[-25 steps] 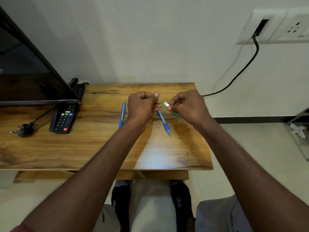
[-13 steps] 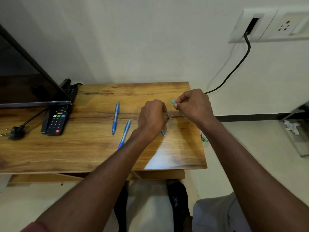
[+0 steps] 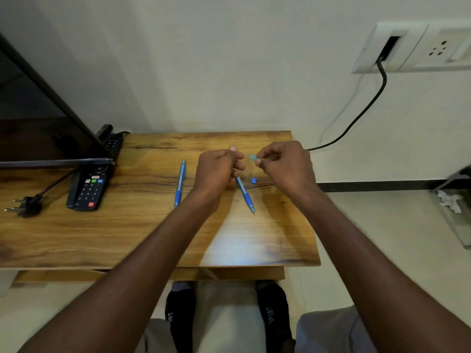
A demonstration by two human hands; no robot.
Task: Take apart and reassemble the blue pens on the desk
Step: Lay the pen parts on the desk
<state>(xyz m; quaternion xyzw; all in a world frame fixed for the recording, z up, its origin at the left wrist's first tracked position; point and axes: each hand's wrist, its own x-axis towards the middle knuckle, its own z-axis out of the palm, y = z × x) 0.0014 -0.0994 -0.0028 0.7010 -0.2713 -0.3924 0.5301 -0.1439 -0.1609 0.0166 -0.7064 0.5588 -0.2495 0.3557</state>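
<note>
While our right hand [image 3: 288, 166] is pinching a tiny, slippery pen piece [image 3: 252, 157], our left hand [image 3: 216, 171] is curling shut, contents unclear; we are gripping lightly.

Hands [image 3: 254, 166] over desk [image 3: 127, 238]; 2 blue pens [image 3: 180, 184] lying.

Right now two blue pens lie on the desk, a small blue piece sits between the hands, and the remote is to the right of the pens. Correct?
Not quite. The head view shows the remote left of the blue pens, under the screen's edge. The rest holds: both pens lie on the desk, and the small blue piece sits between the hands.
</note>
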